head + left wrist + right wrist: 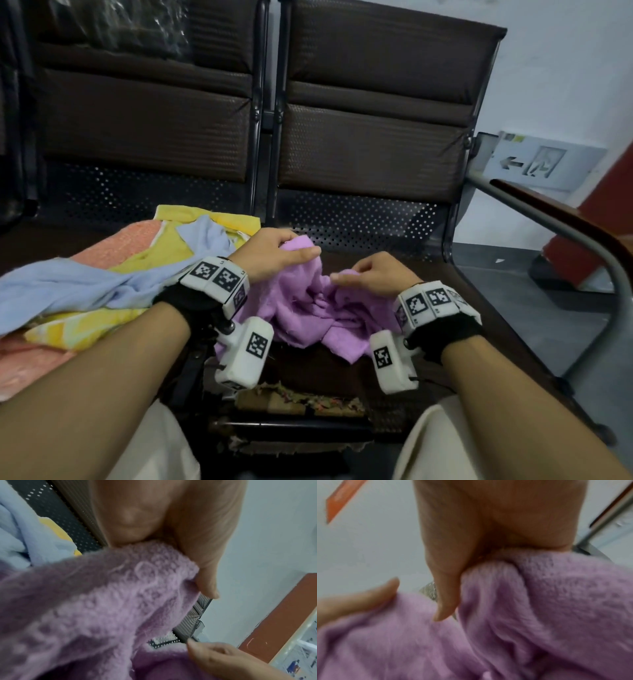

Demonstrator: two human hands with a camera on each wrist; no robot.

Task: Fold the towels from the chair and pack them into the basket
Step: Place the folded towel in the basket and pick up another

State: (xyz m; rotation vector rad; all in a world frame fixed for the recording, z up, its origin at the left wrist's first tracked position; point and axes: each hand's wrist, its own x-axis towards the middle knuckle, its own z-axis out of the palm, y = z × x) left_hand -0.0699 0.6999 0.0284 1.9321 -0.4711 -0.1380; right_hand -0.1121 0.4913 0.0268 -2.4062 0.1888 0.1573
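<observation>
Gripping purple towel [301, 308], both hands

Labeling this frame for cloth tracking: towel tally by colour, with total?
Purple towel: 1, gripped by both hands
Light blue towel: 1
Yellow towel: 1, maybe more; folds overlap
Orange-pink towel: 1, possibly 2
Total: at least 4
</observation>
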